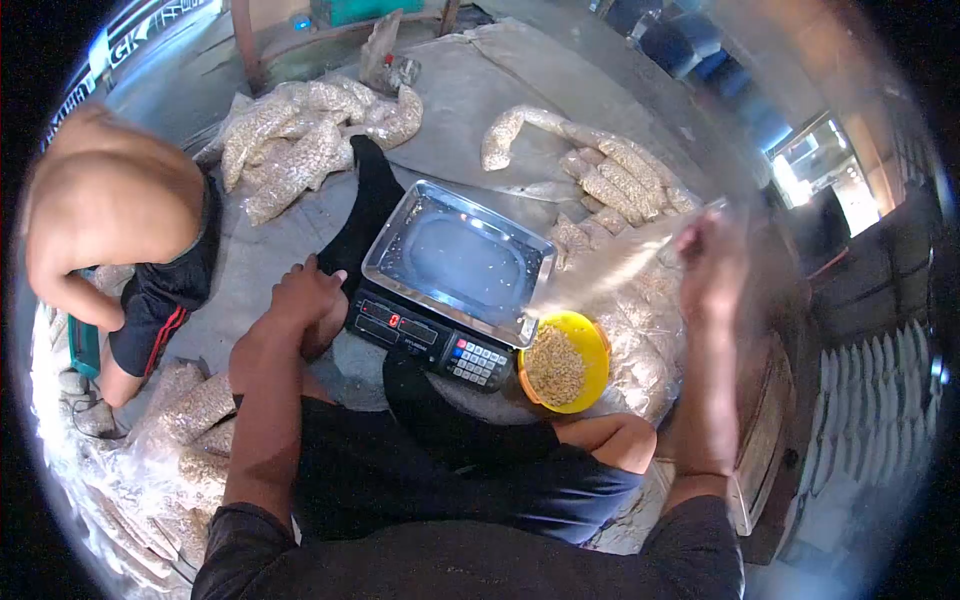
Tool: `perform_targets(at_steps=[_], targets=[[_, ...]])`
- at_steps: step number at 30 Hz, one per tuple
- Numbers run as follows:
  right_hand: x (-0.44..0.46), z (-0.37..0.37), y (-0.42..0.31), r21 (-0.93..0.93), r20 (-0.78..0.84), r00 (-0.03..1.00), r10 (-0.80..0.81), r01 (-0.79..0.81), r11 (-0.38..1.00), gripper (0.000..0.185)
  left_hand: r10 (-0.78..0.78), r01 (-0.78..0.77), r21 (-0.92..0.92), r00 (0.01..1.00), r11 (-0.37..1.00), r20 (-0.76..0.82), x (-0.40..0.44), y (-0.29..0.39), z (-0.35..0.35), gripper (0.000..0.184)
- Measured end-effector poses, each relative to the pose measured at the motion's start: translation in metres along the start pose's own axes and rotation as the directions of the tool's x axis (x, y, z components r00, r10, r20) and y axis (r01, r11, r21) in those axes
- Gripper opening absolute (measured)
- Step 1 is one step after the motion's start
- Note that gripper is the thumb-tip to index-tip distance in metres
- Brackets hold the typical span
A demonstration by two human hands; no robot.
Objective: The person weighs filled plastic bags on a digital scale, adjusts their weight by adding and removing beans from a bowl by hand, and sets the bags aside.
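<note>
My right hand [712, 255], smeared by motion, is raised at the right and closed on the top of a clear plastic bag [615, 265]. The blurred bag slants down to the left, toward the scale's tray. My left hand [308, 298] lies on my bent leg beside the black sock, left of the scale, with nothing seen in it; its fingers are partly hidden. Between my legs stands a digital scale [425, 335] with a bare steel tray [455, 250] and a red display. A yellow bucket [590, 365] with pale kernels [553, 365] touches the scale's right side.
Filled clear bags [300, 135] are heaped beyond my foot, with more bags [620, 185] at the far right and lower left. A large plastic sack [640, 345] lies right of the bucket. Another person [120, 205] bends over a green crate [84, 345] at the left.
</note>
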State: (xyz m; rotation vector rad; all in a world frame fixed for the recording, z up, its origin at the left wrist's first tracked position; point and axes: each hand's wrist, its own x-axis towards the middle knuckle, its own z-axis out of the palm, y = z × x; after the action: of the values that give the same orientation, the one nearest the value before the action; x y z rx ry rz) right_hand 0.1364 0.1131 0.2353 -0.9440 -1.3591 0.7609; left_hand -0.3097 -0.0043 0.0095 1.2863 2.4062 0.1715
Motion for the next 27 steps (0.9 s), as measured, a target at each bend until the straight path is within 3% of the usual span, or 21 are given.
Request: perform_targets(at_steps=[1,2,3,4,5,6,8,11,12,13,15,18,21,22,25,26,27], targets=[[-0.015,0.002,0.030,0.069,0.023,1.000,0.007,-0.009,0.998,0.028,0.004,-0.004,0.008,1.000,1.000,0.007,-0.001,0.000,0.000,0.079],[-0.030,-0.002,0.053,-0.082,0.095,0.993,0.074,-0.067,0.994,0.032,0.003,-0.003,0.012,1.000,1.000,0.011,-0.001,0.000,-0.001,0.079],[-0.057,0.017,0.075,-0.009,0.003,0.993,0.117,-0.117,0.993,0.031,0.022,-0.022,0.011,1.000,1.000,0.018,-0.003,-0.002,-0.002,0.080],[-0.082,0.020,0.099,-0.097,0.045,0.987,0.154,-0.149,0.984,0.026,0.041,-0.042,0.014,0.999,0.999,0.026,-0.004,-0.005,-0.003,0.080],[-0.110,0.038,0.118,0.036,-0.010,0.969,0.248,-0.247,0.968,0.019,0.066,-0.067,0.022,0.997,0.998,0.038,-0.003,-0.008,-0.003,0.081],[-0.136,0.038,0.155,-0.073,0.025,0.982,0.188,-0.186,0.980,0.016,0.084,-0.083,0.036,0.996,0.996,-0.032,-0.005,-0.011,0.005,0.081],[-0.172,0.038,0.174,-0.072,0.019,0.902,0.431,-0.429,0.900,0.018,0.056,-0.051,0.079,0.996,0.996,-0.066,-0.010,-0.003,0.007,0.081],[-0.189,0.009,0.178,-0.242,-0.079,0.927,0.367,-0.375,0.895,0.022,0.032,-0.026,0.079,0.997,0.997,-0.075,-0.015,0.008,0.005,0.080],[-0.185,-0.002,0.167,-0.253,-0.114,0.959,0.258,-0.279,0.927,0.024,0.027,-0.022,0.067,0.997,0.998,-0.072,-0.017,0.011,0.002,0.079],[-0.178,-0.008,0.150,-0.227,-0.203,0.947,0.248,-0.292,0.929,0.022,0.019,-0.015,0.081,0.998,0.997,-0.059,-0.015,0.015,0.001,0.079],[-0.165,-0.015,0.108,-0.012,-0.298,0.945,0.139,-0.150,0.989,0.019,-0.004,0.008,0.097,0.999,0.995,-0.044,-0.008,0.017,0.001,0.078],[-0.164,-0.034,0.103,-0.011,-0.319,0.944,-0.080,0.081,0.997,0.021,0.035,-0.028,0.095,0.997,0.995,-0.071,0.005,0.013,0.010,0.076],[-0.174,-0.036,0.165,-0.018,-0.332,0.933,0.141,-0.156,0.988,0.023,0.035,-0.031,0.066,0.998,0.997,-0.056,-0.001,0.021,0.010,0.075],[-0.181,-0.051,0.204,-0.361,-0.175,0.951,0.254,-0.302,0.882,0.024,0.034,-0.031,0.048,0.998,0.998,-0.050,-0.004,0.023,0.007,0.075],[-0.178,-0.057,0.212,-0.671,0.008,0.951,0.310,-0.225,0.707,0.024,0.051,-0.044,0.103,0.996,0.994,-0.067,-0.027,0.041,0.002,0.074],[-0.175,-0.056,0.198,-0.577,0.005,0.980,0.199,-0.160,0.801,0.024,0.053,-0.045,0.110,0.996,0.993,-0.072,-0.031,0.044,0.001,0.073],[-0.170,-0.056,0.203,-0.568,0.056,0.969,0.242,-0.168,0.806,0.024,0.033,-0.023,0.116,0.996,0.993,-0.082,-0.030,0.044,0.001,0.074]])
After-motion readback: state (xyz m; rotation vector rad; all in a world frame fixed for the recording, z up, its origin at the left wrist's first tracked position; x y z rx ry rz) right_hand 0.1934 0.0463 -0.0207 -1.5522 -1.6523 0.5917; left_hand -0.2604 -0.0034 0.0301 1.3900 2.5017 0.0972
